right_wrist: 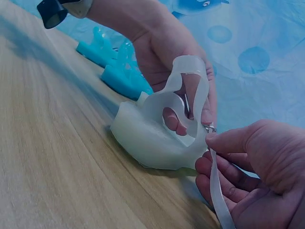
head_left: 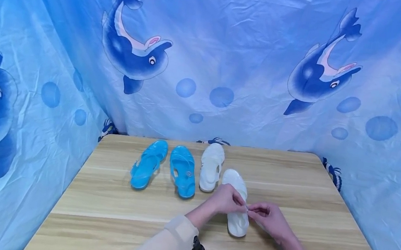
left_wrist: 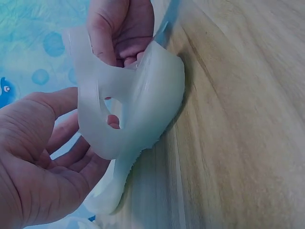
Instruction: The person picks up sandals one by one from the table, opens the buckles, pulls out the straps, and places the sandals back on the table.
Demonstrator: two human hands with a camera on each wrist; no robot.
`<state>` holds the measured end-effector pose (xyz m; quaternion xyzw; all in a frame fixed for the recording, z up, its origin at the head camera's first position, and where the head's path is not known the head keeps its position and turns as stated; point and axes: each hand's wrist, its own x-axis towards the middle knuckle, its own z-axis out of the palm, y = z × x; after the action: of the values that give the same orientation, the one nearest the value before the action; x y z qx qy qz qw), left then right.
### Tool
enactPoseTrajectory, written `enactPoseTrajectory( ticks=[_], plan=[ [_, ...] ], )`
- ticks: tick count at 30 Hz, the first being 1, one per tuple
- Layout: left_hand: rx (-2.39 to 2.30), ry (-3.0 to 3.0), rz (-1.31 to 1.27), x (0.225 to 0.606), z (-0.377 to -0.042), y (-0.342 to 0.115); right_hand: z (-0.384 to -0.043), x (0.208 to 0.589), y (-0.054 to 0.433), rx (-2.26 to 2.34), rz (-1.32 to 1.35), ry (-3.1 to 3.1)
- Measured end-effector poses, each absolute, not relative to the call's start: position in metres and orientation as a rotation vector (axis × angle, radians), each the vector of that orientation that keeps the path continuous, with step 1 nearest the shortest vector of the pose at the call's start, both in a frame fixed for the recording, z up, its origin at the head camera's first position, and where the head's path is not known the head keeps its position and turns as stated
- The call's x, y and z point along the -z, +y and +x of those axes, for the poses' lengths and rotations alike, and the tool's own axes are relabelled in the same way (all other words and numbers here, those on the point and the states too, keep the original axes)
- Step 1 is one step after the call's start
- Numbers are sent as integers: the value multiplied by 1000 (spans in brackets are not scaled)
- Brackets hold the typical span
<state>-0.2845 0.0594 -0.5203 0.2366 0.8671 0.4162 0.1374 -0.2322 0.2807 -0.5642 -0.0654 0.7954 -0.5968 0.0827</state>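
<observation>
On the wooden table lies a white sandal (head_left: pixel 237 223), toe pointing away, with both hands at its side strap. My left hand (head_left: pixel 227 199) reaches over the sandal and pinches the strap beside a small metal buckle (right_wrist: pixel 209 128). From the right, my right hand (head_left: pixel 269 219) pinches the strap at that buckle between thumb and fingers. The strap's loose end (right_wrist: pixel 218 191) hangs down across the right fingers in the right wrist view. In the left wrist view the heel of the sandal (left_wrist: pixel 162 86) faces the camera, and its straps partly hide the fingers.
Another white sandal (head_left: pixel 210 172) lies just left of the handled one. Two blue sandals (head_left: pixel 148 162) lie farther left, side by side. Blue cloth with dolphins (head_left: pixel 211 38) hangs behind and along the sides of the table (head_left: pixel 108 201).
</observation>
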Motion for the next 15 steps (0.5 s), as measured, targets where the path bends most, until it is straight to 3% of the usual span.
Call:
enactPoseTrajectory(
  ticks=[15],
  plan=[
    [-1246, 2458, 658, 523, -286, 58, -234, 559, 276, 1763, -122, 2403]
  ],
)
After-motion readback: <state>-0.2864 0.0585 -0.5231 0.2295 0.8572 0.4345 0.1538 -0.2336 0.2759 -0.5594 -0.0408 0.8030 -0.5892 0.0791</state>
